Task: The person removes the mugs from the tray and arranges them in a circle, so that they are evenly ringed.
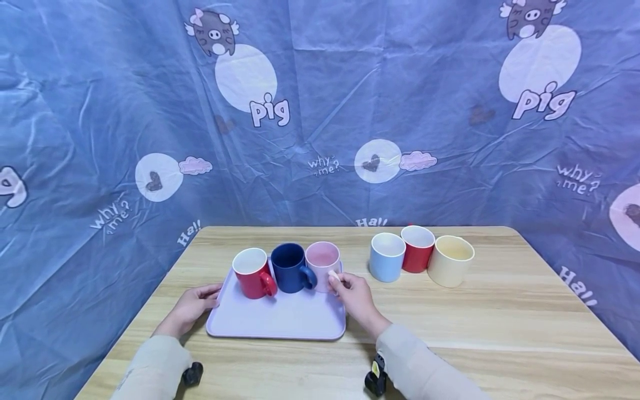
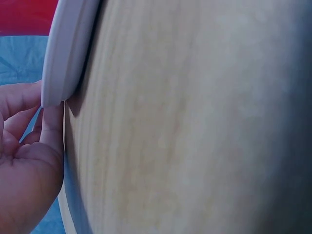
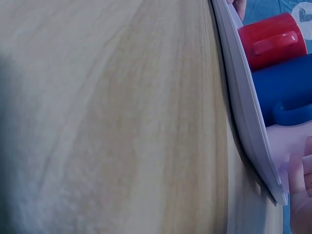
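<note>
A pale lilac tray [image 1: 275,322] lies on the wooden table with a red mug [image 1: 250,280], a dark blue mug [image 1: 288,272] and a pink mug [image 1: 319,271] standing in a row on it. My right hand [image 1: 357,297] pinches the pink mug's handle between thumb and fingers, at the tray's right side. At the opposite side my left hand [image 1: 189,308] holds the tray's left rim. In the left wrist view, the fingers [image 2: 51,124] reach to the underside of the tray's edge. The red and blue mugs' handles point toward the right front.
To the right of the tray, a light blue mug [image 1: 386,258], another red mug [image 1: 418,250] and a cream mug [image 1: 451,262] stand close together on the table [image 1: 500,333]. Behind the table hangs a blue printed cloth [image 1: 310,111].
</note>
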A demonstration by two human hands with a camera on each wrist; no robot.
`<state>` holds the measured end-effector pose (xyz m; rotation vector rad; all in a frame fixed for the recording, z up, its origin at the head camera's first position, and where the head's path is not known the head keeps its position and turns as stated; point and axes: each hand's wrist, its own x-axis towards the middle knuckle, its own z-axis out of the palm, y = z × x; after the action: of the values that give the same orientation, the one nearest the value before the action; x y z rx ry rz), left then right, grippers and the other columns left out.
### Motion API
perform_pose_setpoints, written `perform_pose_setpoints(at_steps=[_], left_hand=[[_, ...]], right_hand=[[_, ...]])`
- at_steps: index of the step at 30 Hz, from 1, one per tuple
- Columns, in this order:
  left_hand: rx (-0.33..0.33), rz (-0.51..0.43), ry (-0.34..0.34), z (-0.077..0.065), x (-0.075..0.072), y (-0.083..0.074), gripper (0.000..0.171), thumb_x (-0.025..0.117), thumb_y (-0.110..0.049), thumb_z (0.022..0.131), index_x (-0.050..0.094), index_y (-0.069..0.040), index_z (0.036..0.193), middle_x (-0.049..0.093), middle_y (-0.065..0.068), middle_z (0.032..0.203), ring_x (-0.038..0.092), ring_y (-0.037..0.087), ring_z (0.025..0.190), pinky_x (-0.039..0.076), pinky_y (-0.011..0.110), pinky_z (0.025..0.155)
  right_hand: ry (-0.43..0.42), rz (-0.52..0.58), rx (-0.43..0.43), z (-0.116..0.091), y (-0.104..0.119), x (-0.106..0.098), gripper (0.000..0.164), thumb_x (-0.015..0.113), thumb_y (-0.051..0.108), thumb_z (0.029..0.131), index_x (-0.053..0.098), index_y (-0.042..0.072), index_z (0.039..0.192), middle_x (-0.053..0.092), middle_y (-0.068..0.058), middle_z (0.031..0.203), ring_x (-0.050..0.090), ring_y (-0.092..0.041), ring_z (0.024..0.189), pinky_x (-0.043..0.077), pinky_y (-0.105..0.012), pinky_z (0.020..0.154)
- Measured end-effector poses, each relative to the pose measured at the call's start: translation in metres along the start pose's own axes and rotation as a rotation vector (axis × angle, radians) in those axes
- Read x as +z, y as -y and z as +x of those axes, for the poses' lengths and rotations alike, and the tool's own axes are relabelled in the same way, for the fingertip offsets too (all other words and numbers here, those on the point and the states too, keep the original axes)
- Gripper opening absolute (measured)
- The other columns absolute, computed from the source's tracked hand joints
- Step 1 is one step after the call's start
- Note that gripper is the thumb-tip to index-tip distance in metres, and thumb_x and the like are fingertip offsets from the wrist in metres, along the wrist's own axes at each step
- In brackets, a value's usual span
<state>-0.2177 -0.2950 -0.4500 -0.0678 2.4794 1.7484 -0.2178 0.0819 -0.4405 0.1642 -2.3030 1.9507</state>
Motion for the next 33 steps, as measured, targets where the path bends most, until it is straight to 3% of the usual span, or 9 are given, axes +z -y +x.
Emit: perform_pose_setpoints(at_steps=[6, 12, 18, 23, 30, 33], left_hand=[[-0.005, -0.001, 0.001, 0.000, 0.001, 0.001, 0.050, 0.054, 0.013, 0.084, 0.039, 0.021, 0.131, 0.046, 0.035, 0.130, 0.047, 0.038, 0.121, 0.051, 0.027, 0.089], [-0.005, 0.010, -0.004, 0.000, 0.001, 0.002, 0.050, 0.055, 0.013, 0.084, 0.040, 0.021, 0.131, 0.047, 0.035, 0.130, 0.047, 0.039, 0.121, 0.051, 0.027, 0.089], [-0.004, 0.010, 0.000, -0.001, 0.001, 0.001, 0.051, 0.055, 0.012, 0.084, 0.039, 0.021, 0.131, 0.046, 0.035, 0.130, 0.047, 0.039, 0.121, 0.051, 0.026, 0.088], [-0.003, 0.012, -0.002, -0.001, 0.001, 0.000, 0.051, 0.055, 0.013, 0.084, 0.039, 0.021, 0.131, 0.046, 0.035, 0.129, 0.048, 0.039, 0.121, 0.051, 0.026, 0.088], [-0.002, 0.007, 0.001, -0.001, 0.000, 0.001, 0.051, 0.055, 0.012, 0.084, 0.039, 0.021, 0.132, 0.045, 0.035, 0.130, 0.047, 0.038, 0.121, 0.051, 0.027, 0.088], [0.002, 0.007, 0.003, 0.000, 0.000, 0.001, 0.051, 0.056, 0.012, 0.085, 0.038, 0.021, 0.132, 0.045, 0.035, 0.131, 0.047, 0.037, 0.121, 0.051, 0.027, 0.088]], right_hand=[[-0.020, 0.050, 0.020, 0.001, -0.002, 0.000, 0.018, 0.065, 0.008, 0.090, 0.070, -0.009, 0.090, 0.069, -0.016, 0.075, 0.062, -0.020, 0.067, 0.057, -0.031, 0.058], [-0.001, 0.045, 0.001, 0.003, -0.002, -0.005, 0.018, 0.062, 0.003, 0.090, 0.069, -0.013, 0.094, 0.068, -0.021, 0.076, 0.062, -0.036, 0.070, 0.056, -0.048, 0.063], [0.021, 0.061, 0.004, 0.001, 0.007, -0.012, 0.019, 0.061, 0.007, 0.092, 0.070, -0.009, 0.096, 0.069, -0.017, 0.078, 0.063, -0.026, 0.069, 0.058, -0.036, 0.064], [0.066, 0.104, -0.006, -0.001, 0.013, -0.023, 0.022, 0.060, 0.008, 0.093, 0.068, -0.010, 0.104, 0.069, -0.019, 0.084, 0.066, -0.036, 0.078, 0.058, -0.042, 0.071], [0.155, 0.071, -0.043, -0.005, 0.015, -0.045, 0.028, 0.060, 0.010, 0.094, 0.065, -0.013, 0.109, 0.069, -0.020, 0.087, 0.065, -0.019, 0.076, 0.058, -0.035, 0.071], [0.208, 0.059, -0.069, -0.008, 0.014, -0.056, 0.029, 0.059, 0.010, 0.094, 0.063, -0.014, 0.109, 0.068, -0.021, 0.087, 0.064, -0.018, 0.078, 0.058, -0.036, 0.072]])
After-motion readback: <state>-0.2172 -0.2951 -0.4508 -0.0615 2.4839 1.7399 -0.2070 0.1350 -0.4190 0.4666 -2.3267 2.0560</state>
